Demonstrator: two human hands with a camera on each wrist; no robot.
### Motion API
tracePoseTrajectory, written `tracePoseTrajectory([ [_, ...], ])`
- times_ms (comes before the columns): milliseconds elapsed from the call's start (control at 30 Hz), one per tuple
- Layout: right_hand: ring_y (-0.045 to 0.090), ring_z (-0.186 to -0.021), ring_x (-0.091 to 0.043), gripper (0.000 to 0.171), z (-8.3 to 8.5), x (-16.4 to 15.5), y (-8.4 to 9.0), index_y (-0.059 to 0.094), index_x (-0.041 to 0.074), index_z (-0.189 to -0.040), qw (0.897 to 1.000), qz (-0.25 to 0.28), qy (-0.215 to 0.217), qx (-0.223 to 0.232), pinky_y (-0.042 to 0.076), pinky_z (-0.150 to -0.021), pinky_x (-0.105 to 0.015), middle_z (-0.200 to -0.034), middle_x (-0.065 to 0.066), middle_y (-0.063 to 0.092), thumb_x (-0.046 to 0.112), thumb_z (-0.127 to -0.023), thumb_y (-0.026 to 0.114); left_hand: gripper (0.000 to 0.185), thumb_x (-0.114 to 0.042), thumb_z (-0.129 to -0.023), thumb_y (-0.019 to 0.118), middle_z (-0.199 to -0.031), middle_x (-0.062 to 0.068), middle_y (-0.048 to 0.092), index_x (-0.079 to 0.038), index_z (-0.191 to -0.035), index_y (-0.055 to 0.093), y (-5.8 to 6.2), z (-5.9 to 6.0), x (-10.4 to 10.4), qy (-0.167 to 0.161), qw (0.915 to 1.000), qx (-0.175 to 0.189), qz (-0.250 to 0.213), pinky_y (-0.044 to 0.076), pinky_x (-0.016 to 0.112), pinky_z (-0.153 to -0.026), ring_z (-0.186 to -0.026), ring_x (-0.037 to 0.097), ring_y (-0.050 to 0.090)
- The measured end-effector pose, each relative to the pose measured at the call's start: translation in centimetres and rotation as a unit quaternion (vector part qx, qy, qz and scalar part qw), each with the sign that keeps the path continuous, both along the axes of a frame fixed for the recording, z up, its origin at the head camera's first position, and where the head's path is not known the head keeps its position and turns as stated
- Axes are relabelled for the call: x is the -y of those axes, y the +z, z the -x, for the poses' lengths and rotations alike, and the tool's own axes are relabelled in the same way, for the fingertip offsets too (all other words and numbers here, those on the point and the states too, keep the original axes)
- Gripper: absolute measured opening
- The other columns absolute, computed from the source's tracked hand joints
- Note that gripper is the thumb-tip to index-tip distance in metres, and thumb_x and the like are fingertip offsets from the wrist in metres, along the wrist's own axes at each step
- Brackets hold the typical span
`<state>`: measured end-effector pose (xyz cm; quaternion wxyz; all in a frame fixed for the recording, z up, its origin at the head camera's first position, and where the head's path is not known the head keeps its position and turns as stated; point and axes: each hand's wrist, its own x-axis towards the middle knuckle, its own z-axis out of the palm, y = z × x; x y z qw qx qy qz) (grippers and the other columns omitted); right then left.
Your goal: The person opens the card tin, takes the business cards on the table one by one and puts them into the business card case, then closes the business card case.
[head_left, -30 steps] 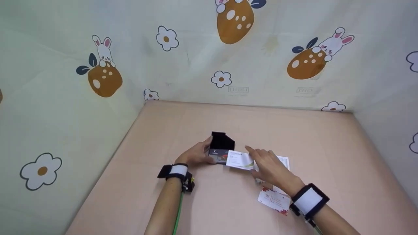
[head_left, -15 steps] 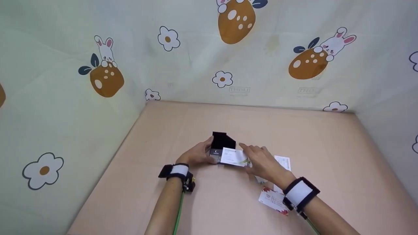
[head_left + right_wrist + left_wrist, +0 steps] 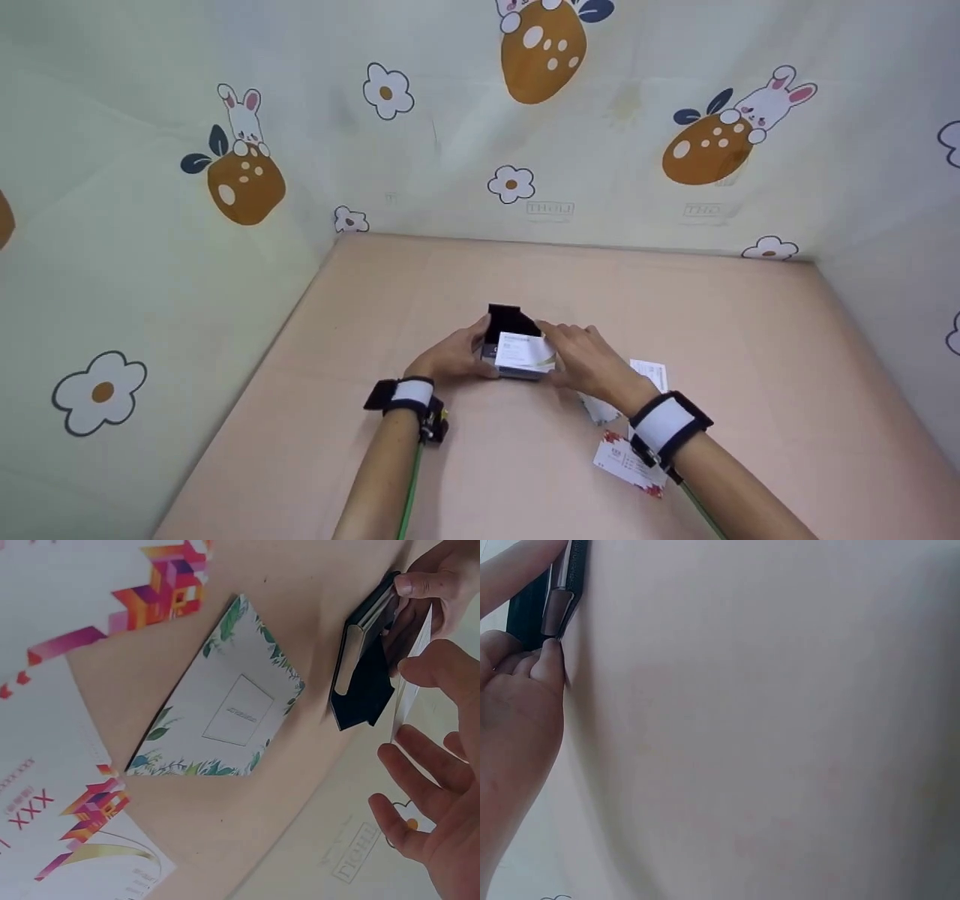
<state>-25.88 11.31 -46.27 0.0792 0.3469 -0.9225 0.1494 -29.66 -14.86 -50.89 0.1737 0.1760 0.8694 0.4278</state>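
Note:
A black business card case, its flap raised, is gripped at its left side by my left hand. Dark cards show in its tray. Fingers and thumb of that hand reach the case at the left wrist view's upper left edge. My right hand pinches a white business card by its right end, over the case. From the right wrist, this card appears nearly edge-on between thumb and fingertips, apart from the metal-edged case.
Near my right forearm lie loose cards: one with green leaves, a red-patterned one and a white one. The forearm partly covers them. Patterned fabric walls bound the pink tabletop at the back and sides.
My right hand has carried the white card leftward until it lies over the case's dark cards. The left hand keeps its grip in the same place.

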Motion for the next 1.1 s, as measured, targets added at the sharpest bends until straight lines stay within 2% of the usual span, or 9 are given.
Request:
tracePoseTrajectory([
  [200,0.065,-0.115,-0.036,0.079,0.7,0.8,0.1,0.045,0.002,-0.148,1.000,-0.006,0.003,0.015,0.052,-0.095,-0.052,-0.123,-0.020,0.067,0.016,-0.079,0.082,0.111,-0.020,-0.081,0.083,-0.169,0.007,0.010,-0.008,-0.161,0.008,0.1,0.0,0.1,0.008,0.9999,-0.003,0.014,0.013,0.038,-0.129,-0.157,0.023,0.014],
  [567,0.061,-0.119,-0.039,0.073,2.1,1.6,-0.4,0.046,0.002,-0.146,0.999,-0.028,-0.014,0.038,0.048,-0.103,-0.057,-0.127,-0.022,0.065,0.020,-0.084,0.079,0.110,-0.017,-0.080,0.083,-0.169,0.009,0.013,-0.006,-0.161,0.010,0.2,0.0,0.0,-0.008,0.9998,-0.015,-0.011,0.010,0.039,-0.130,-0.157,0.024,0.012],
  [767,0.063,-0.115,-0.039,0.068,2.8,2.2,-0.6,0.051,-0.001,-0.141,0.999,-0.036,-0.012,0.033,0.050,-0.096,-0.055,-0.124,-0.022,0.066,0.020,-0.084,0.080,0.108,-0.012,-0.080,0.082,-0.169,0.012,0.013,-0.003,-0.160,0.010,0.1,0.0,0.1,-0.009,0.9997,-0.019,-0.010,0.011,0.039,-0.130,-0.157,0.025,0.013],
  [933,0.064,-0.114,-0.039,0.060,3.2,2.8,-0.4,0.057,-0.002,-0.136,0.997,-0.055,-0.020,0.045,0.050,-0.096,-0.054,-0.123,-0.021,0.067,0.015,-0.084,0.079,0.109,-0.014,-0.080,0.082,-0.169,0.011,0.011,-0.003,-0.160,0.010,0.0,0.0,0.1,0.000,0.9999,-0.012,-0.006,0.011,0.038,-0.129,-0.157,0.024,0.012],
  [1100,0.067,-0.105,-0.038,0.049,3.7,3.2,-0.4,0.065,-0.001,-0.127,0.997,-0.066,-0.015,0.031,0.052,-0.087,-0.051,-0.115,-0.020,0.070,0.014,-0.082,0.079,0.109,-0.017,-0.080,0.082,-0.169,0.010,0.013,-0.004,-0.160,0.010,0.1,0.0,0.0,0.007,0.9999,-0.010,0.003,0.012,0.040,-0.129,-0.157,0.025,0.013],
])
